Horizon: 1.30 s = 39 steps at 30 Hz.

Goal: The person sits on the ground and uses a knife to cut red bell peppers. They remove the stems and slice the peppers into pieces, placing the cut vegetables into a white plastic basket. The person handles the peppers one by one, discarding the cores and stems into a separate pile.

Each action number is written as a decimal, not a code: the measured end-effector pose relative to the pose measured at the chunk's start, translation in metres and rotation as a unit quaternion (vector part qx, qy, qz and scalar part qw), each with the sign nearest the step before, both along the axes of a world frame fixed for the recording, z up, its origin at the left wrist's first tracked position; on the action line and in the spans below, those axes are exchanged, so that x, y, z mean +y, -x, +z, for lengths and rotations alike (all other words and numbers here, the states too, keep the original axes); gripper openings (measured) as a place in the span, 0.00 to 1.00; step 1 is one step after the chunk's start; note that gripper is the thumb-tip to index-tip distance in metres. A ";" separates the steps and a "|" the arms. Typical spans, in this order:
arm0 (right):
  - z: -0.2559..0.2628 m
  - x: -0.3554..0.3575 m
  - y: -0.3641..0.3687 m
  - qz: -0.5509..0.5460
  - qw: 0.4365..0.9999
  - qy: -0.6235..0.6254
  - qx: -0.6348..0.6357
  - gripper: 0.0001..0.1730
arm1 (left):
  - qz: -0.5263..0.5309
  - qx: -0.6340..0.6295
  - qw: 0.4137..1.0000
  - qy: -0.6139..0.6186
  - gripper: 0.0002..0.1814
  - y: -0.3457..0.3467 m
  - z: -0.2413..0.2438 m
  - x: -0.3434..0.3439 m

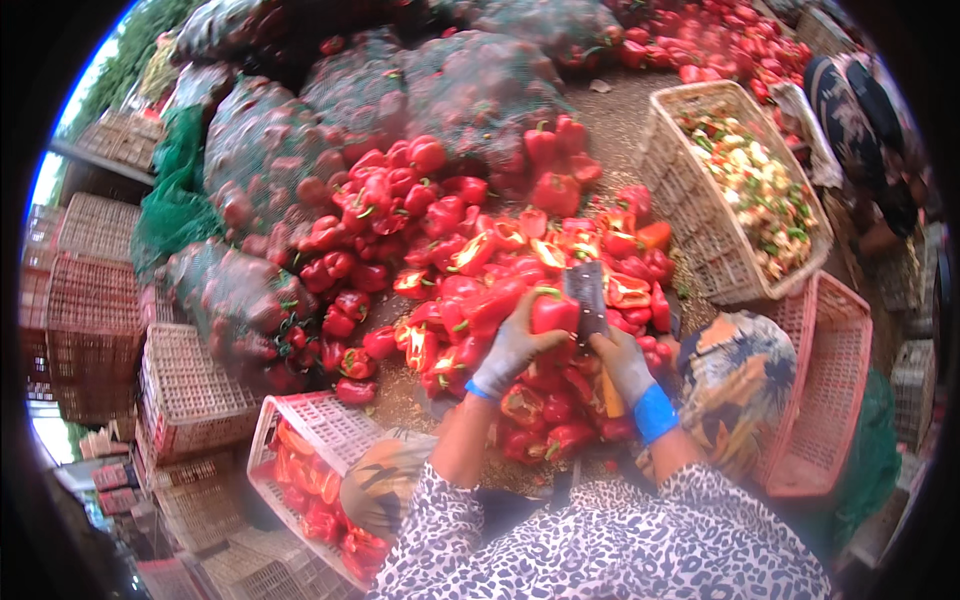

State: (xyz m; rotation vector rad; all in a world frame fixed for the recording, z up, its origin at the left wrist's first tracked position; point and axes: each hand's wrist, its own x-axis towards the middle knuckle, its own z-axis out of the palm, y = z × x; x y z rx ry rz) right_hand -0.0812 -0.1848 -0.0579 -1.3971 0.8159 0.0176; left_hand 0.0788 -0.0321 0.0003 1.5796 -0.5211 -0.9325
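My left hand (514,349), in a pale glove with a blue cuff, holds a whole red bell pepper (553,313) with a green stem. Against the pepper's right side stands the broad metal blade of a knife (587,294), pointing away from me. My right hand (624,361), also gloved and with a blue band at the wrist, grips the knife, and a yellow handle shows below the fingers. Around and under both hands lies a heap of red bell peppers (480,289), some whole, some cut open with pale insides showing. Whether the blade has entered the pepper cannot be told.
Green mesh sacks of peppers (480,90) stand beyond the heap. A woven crate of pepper cores (694,232) is at the right, near a pink plastic crate (832,390). Cut peppers fill a crate (322,420) by my left knee. Stacked crates (199,367) line the left. Another person (862,120) is at upper right.
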 end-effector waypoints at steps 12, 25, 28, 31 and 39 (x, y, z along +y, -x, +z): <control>-0.011 0.006 -0.016 -0.021 0.896 0.427 0.121 0.16 | -0.032 -0.270 0.956 -0.109 0.43 -0.168 -0.026 0.026; 0.000 -0.001 -0.041 -0.035 0.939 0.281 0.197 0.15 | 0.239 -0.269 0.829 -0.428 0.39 -0.427 -0.101 0.065; -0.013 -0.001 -0.033 -0.027 0.928 0.319 0.188 0.15 | 0.303 0.003 0.948 -0.093 0.31 -0.380 -0.103 0.092; -0.027 -0.011 -0.024 0.002 0.904 0.399 0.154 0.16 | 0.322 0.202 0.919 0.103 0.26 -0.298 -0.099 0.106; 0.110 0.034 -0.049 0.070 0.764 0.621 -0.162 0.23 | 0.304 0.310 0.872 0.226 0.18 -0.092 -0.033 0.052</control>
